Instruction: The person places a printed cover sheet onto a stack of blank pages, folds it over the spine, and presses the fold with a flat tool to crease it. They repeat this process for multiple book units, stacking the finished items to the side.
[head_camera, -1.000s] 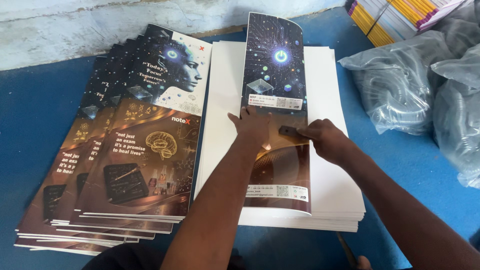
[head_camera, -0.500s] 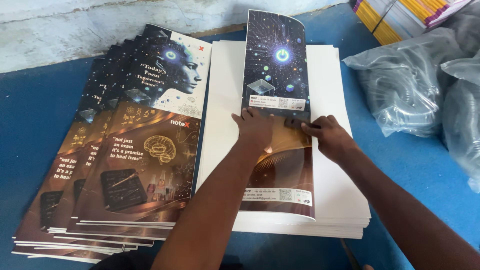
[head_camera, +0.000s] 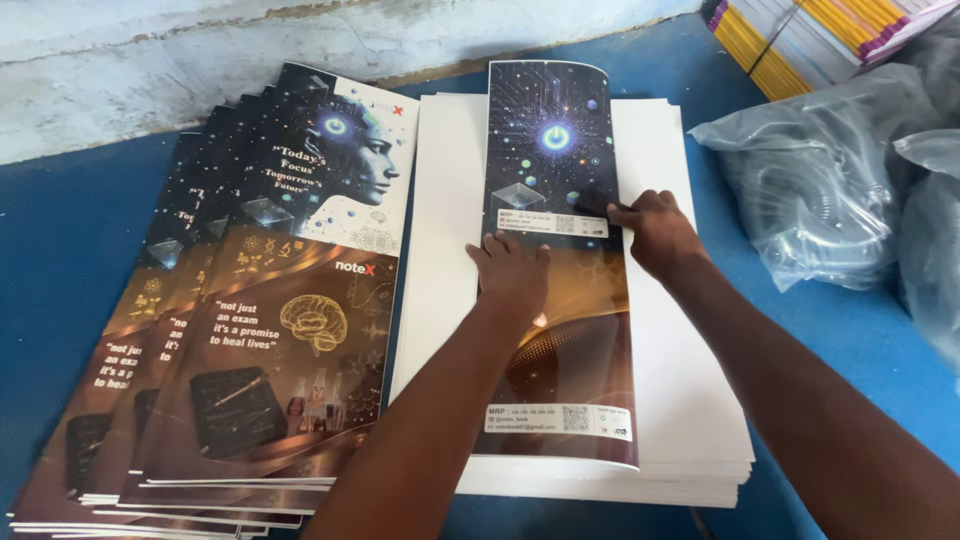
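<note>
A long printed cover sheet (head_camera: 555, 150), dark blue at the top and brown at the bottom, lies folded lengthwise on a stack of white sheets (head_camera: 690, 400). My left hand (head_camera: 512, 272) presses flat on the sheet near its left edge, fingers together. My right hand (head_camera: 655, 230) rests on the sheet's right edge, fingers curled and pointing left onto the print. Neither hand grips anything. To the left lies a fanned pile of the same printed covers (head_camera: 260, 330), face up.
The blue table surface (head_camera: 60, 230) carries everything. Grey plastic bags (head_camera: 830, 190) with coiled items sit at the right. A stack of yellow and purple-edged books (head_camera: 800, 40) lies at the far right corner. A pale wall (head_camera: 200, 50) runs behind.
Both hands have slid up the folded sheet, away from me. The right hand moved further up and to the right edge. The sheet stays on the white stack.
</note>
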